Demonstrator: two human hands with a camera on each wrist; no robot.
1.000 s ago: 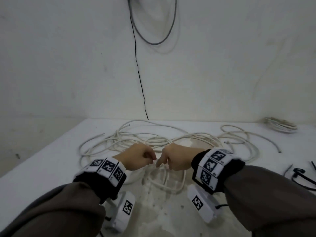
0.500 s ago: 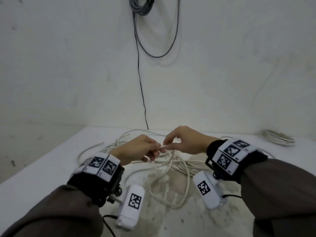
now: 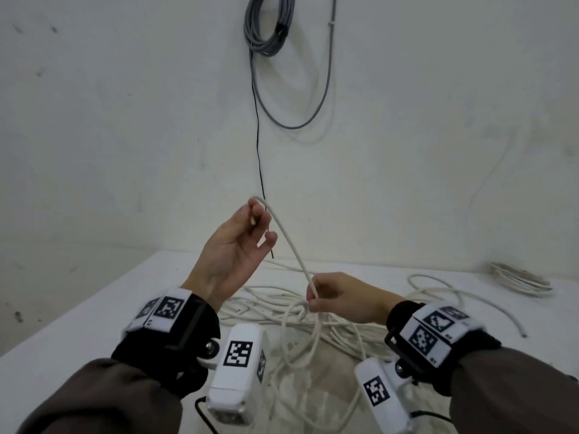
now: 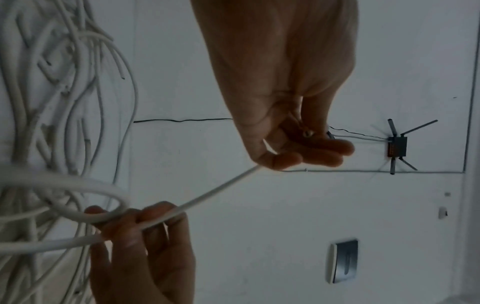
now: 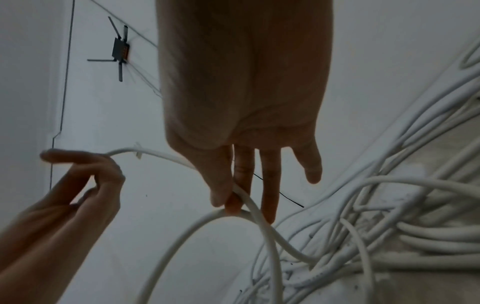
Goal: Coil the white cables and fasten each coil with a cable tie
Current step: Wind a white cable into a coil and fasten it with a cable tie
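Observation:
A white cable (image 3: 291,249) runs taut between my two hands above the table. My left hand (image 3: 250,223) is raised and pinches the cable's end between thumb and fingertips (image 4: 275,158). Lower and to the right, my right hand (image 3: 313,300) pinches the same cable (image 5: 244,195) between thumb and forefinger where a loop begins. From there the cable drops into a loose loop (image 3: 300,364) and joins the tangled pile of white cables (image 3: 266,308) on the table.
A tied white coil (image 3: 517,278) lies at the back right of the white table (image 3: 78,324). One loose cable end (image 3: 451,324) lies to the right. A grey cable coil (image 3: 266,26) and a thin black wire (image 3: 258,151) hang on the wall behind.
Both hands rose from the pile. The left hand lifted the cable end high and to the left, while the right hand slid down along the cable, drawing out a length between them.

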